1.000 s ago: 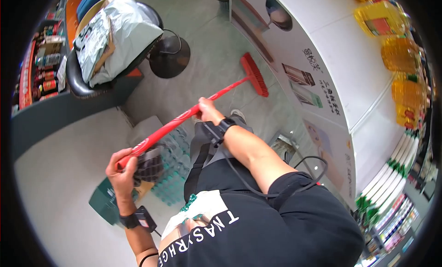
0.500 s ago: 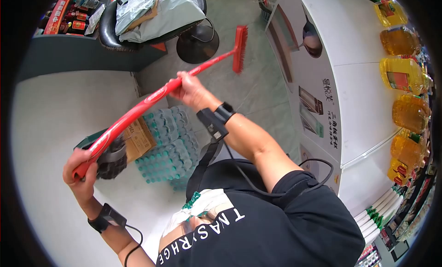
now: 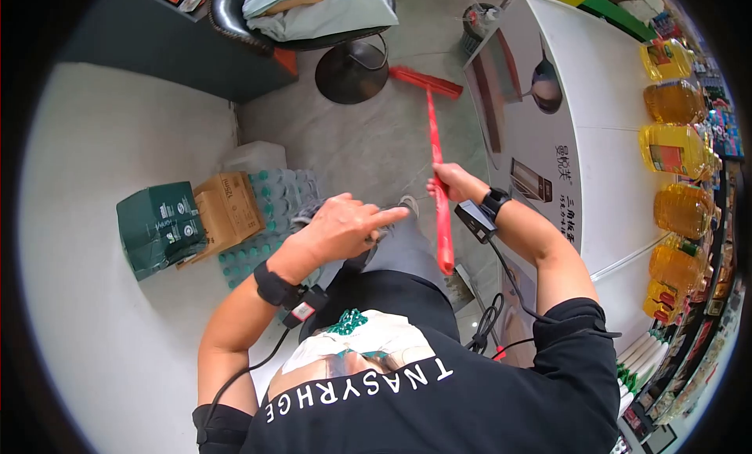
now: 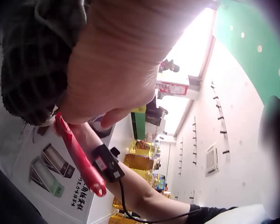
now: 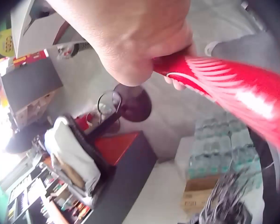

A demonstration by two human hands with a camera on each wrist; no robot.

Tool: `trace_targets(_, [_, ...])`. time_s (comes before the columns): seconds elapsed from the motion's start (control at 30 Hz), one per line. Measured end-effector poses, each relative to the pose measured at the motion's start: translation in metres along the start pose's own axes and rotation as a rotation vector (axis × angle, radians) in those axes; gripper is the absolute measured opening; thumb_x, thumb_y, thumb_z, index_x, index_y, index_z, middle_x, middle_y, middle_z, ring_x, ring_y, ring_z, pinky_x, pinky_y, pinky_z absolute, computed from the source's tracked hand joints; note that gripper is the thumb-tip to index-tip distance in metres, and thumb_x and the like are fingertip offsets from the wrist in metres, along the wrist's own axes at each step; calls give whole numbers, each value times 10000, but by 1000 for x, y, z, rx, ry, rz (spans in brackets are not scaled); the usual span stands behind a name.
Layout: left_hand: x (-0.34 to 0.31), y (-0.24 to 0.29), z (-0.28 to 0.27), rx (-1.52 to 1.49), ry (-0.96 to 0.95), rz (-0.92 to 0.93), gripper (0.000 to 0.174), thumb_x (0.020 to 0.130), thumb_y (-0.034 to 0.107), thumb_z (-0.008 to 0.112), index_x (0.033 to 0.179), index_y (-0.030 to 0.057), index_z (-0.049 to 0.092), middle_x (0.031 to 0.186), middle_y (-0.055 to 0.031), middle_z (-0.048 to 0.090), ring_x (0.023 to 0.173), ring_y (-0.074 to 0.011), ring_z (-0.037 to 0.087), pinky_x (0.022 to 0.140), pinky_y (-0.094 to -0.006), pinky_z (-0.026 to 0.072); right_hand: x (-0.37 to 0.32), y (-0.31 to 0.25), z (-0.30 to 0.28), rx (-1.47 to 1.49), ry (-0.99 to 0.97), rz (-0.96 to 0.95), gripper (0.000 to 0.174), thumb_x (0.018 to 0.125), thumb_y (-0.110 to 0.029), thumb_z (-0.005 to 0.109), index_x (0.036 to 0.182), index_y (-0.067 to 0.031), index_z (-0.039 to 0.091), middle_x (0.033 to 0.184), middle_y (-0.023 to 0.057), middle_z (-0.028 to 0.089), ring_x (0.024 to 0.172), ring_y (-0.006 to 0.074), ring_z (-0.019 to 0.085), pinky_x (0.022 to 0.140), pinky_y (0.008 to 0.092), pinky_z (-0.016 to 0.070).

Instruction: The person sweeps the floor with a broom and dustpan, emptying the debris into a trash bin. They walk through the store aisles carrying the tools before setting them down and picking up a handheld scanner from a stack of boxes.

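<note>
A red broom has its bristle head down near the floor. My right hand grips its handle, with the free end pointing back toward my body. In the right wrist view, fingers wrap the glossy red handle. My left hand is off the broom, its index finger extended toward the handle and the other fingers curled. A dark, grid-patterned soft bundle hangs right at this hand in the left wrist view; grey strands show in the right wrist view. The hand hides most of its hold.
A black stool bearing plastic bags stands ahead. A white display counter with oil bottles runs along the right. Bottled water packs, a cardboard box and a green box sit at left.
My left hand has let go of the handle's end and moved right, the dark bundle along with it. The broom has swung from slanting to nearly straight ahead, still in my right hand.
</note>
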State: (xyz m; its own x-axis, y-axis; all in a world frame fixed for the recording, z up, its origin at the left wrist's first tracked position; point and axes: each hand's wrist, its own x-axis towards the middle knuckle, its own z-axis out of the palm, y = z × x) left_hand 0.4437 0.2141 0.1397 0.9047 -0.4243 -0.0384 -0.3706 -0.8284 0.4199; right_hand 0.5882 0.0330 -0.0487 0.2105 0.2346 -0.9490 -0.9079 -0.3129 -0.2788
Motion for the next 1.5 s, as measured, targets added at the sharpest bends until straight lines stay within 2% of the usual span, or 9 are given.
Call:
trace_targets(0.37, [-178,-37,25,-105,140,-567,379,616,110,606,990,164,573,805,-29,614,647,-190,571,563,-290,409,27,85,-16,-247,288,-168,306,865,-420,323,809,-138,427,458,25,393,321,157,383,296,307,307])
trace_targets(0.53, [-196,-43,38,-193,201,-674,349,614,128,614,961,157,587,887,-46,617,689,-217,579,599,-296,432,-31,138,-46,-541,292,-129,335,868,-412,315,1074,-187,453,443,51,407,309,163,387,293,303,315])
trace_targets(0.57, [-197,-46,41,-204,214,-678,351,614,131,615,964,157,586,887,-45,617,689,-222,578,605,-299,436,-36,148,-59,-566,283,-16,433,865,-402,341,1281,-285,310,495,33,423,344,141,396,316,297,339])
trace_targets(0.67, [-196,-54,44,-231,233,-679,357,617,146,614,973,164,583,890,-43,616,690,-243,574,632,-310,452,-65,172,-78,-771,445,44,399,864,-410,336,1256,-331,349,483,15,409,341,121,386,298,277,312])
trace_targets(0.77, [-196,-62,47,-249,259,-671,352,625,150,608,975,172,584,894,-43,616,684,-246,575,635,-312,457,-102,175,-95,-814,506,101,397,852,-397,376,1237,-300,391,633,77,562,517,207,553,441,333,437])
trace_targets(0.9, [-203,-66,47,-249,260,-696,362,629,140,616,989,162,581,883,-52,614,687,-226,579,642,-305,463,-139,165,-105,-931,595,-7,384,829,-361,423,1170,-193,478,1077,165,528,1054,319,466,873,348,371])
trace_targets(1.0, [-212,-68,47,-265,266,-736,378,632,120,628,1005,142,575,854,-63,611,690,-206,580,649,-290,469,-144,181,-127,-1145,608,-235,382,833,-367,434,1191,-236,461,750,135,609,501,204,561,387,327,437])
trace_targets(1.2, [-225,-65,48,-265,219,-835,344,642,157,615,984,170,581,886,-42,615,704,-207,589,645,-299,471,-114,146,-88,-1180,477,-337,389,847,-355,413,1162,-137,480,1047,179,542,1027,326,484,855,351,384])
trace_targets(1.5, [-214,-60,40,-250,211,-871,341,651,164,618,990,167,582,896,-40,614,740,-192,591,669,-294,470,-62,77,-13,-1415,419,-158,384,853,-435,336,1190,-290,446,1094,106,534,1037,275,485,860,368,387])
